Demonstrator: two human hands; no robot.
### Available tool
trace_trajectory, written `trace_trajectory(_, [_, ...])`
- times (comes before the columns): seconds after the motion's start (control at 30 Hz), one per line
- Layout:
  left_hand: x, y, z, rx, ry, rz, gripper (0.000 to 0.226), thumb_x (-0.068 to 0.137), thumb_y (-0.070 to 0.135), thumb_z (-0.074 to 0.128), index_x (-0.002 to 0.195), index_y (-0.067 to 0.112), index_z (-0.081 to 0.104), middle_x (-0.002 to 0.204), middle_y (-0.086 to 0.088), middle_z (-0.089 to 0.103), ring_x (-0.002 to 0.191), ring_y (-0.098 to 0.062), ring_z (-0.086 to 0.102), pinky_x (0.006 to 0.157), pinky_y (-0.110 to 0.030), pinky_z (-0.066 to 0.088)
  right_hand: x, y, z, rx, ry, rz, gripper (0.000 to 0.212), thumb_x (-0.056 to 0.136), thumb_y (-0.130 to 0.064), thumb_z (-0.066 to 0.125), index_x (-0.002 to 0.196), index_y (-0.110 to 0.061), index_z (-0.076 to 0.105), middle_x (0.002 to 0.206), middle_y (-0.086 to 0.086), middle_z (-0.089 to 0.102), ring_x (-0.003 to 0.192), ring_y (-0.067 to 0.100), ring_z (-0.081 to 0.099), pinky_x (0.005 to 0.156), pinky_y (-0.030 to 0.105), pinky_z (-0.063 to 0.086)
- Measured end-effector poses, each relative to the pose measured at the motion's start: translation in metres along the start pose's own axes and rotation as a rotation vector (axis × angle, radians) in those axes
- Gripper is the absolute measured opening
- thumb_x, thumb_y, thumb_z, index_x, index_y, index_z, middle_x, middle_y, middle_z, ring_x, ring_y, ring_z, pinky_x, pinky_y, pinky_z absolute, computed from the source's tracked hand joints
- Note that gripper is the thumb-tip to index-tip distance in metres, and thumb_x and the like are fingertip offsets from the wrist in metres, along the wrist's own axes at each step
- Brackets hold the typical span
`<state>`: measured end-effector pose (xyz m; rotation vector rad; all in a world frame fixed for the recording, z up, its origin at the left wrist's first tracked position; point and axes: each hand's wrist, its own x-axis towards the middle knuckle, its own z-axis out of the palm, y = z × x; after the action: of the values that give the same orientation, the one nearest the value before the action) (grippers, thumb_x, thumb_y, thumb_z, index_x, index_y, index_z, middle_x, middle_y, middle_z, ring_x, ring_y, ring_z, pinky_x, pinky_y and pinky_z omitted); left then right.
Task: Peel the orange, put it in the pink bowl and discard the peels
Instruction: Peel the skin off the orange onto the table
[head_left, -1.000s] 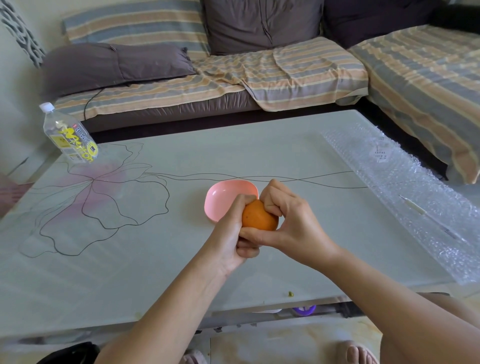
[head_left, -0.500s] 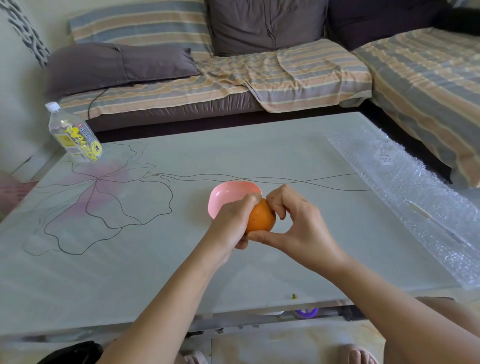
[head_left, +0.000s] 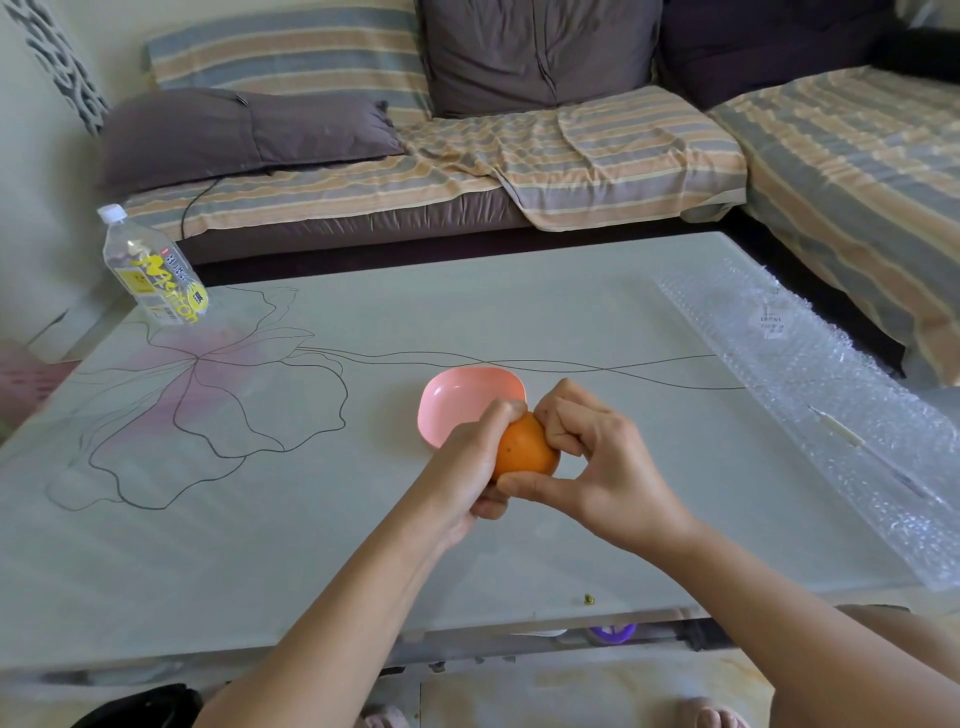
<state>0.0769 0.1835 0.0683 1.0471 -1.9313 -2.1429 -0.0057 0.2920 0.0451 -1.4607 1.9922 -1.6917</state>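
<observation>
An unpeeled orange (head_left: 524, 449) is held above the table between both hands. My left hand (head_left: 467, 462) grips its left side, thumb curled over the top. My right hand (head_left: 597, 462) holds the right side, thumb under the fruit and bent fingers digging into the top. Just behind the hands sits the empty pink bowl (head_left: 457, 395) on the table; its near right part is hidden by my left hand. No loose peel is visible.
A glass table (head_left: 311, 519) with a flower drawing carries a water bottle (head_left: 156, 270) at the far left and a bubble-wrap sheet (head_left: 831, 405) along the right edge. A small green speck (head_left: 588, 599) lies near the front edge. A striped sofa (head_left: 519, 145) stands behind.
The hands have kept the orange in about the same place in front of the bowl. The fingers of my right hand have curled tighter onto the top of the fruit.
</observation>
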Motion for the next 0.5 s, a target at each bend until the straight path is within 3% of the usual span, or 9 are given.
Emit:
trace_trajectory(0.1, [-0.0021,-0.0002,0.0007,-0.03,-0.019,-0.005,0.031,0.088,0.038,0.043,0.069,0.015,0.048,0.055,0.0,0.034,0.038,-0.01,0.022,0.042,-0.021,0.012,-0.0002,-0.0017,-0.0013,0.013,-0.007,0.007,0.056,0.061,-0.02,0.085,0.061,-0.02,0.029,0.073,0.001,0.042,0.066,0.02,0.041,0.057,0.032,0.037])
trace_trajectory(0.3, [-0.0043,-0.0006,0.0032,-0.09,-0.054,-0.005,0.033,0.09,0.037,0.042,0.065,0.015,0.047,0.051,0.001,0.032,0.038,-0.009,0.02,0.042,-0.02,0.01,-0.0012,-0.0041,-0.0027,0.039,-0.022,0.008,0.057,0.06,-0.016,0.084,0.06,-0.021,0.027,0.07,-0.004,0.039,0.064,0.011,0.037,0.057,0.02,0.033])
trace_trajectory(0.5, [-0.0048,-0.0012,0.0045,-0.13,-0.066,-0.01,0.037,0.09,0.036,0.042,0.06,0.016,0.048,0.047,0.003,0.032,0.035,-0.008,0.021,0.041,-0.019,0.01,-0.0025,-0.0071,-0.0035,0.074,-0.037,0.014,0.056,0.062,-0.011,0.082,0.058,-0.017,0.027,0.07,-0.006,0.035,0.063,0.011,0.035,0.057,0.02,0.032])
